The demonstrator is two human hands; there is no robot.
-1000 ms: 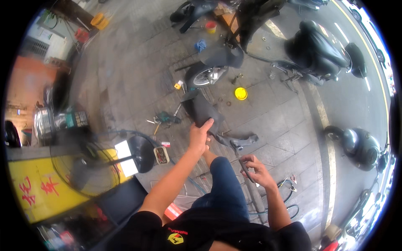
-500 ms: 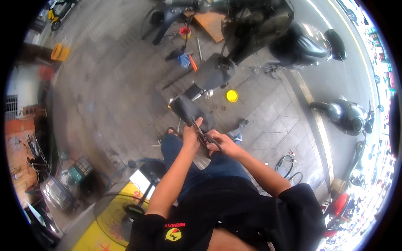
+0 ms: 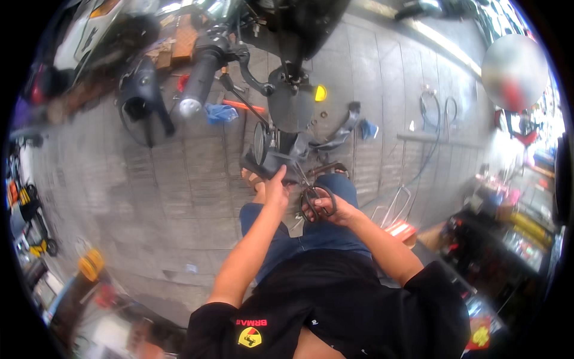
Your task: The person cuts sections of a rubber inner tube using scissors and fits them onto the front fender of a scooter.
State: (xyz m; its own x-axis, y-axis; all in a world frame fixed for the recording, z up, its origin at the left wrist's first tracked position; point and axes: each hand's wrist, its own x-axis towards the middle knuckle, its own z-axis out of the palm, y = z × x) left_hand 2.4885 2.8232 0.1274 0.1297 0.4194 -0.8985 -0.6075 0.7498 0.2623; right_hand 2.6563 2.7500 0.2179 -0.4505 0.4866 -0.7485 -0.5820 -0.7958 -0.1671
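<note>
A pair of black-handled scissors (image 3: 330, 209) is in my right hand (image 3: 342, 214), its large loops spread around the fingers. Its blades point up and left, by the edge of a dark, flat, flexible piece that looks like rubber sheet (image 3: 272, 160). Whether the blades touch that piece I cannot tell. My left hand (image 3: 276, 190) pinches the piece at its near edge, thumb on top. Both hands are in front of my knees, the right one a little apart from the left.
Ahead stands a motorbike's handlebar grip (image 3: 200, 78) with a round mirror (image 3: 260, 142). On the paving lie a blue cloth (image 3: 221, 113), a yellow lid (image 3: 320, 93), a curved black strip (image 3: 344, 131) and a looped cable (image 3: 439, 113). A cluttered bench (image 3: 496, 239) is at right.
My body and view have turned, so the surroundings have shifted. My right hand has moved slightly right of my left, and the scissors' loops now show more plainly.
</note>
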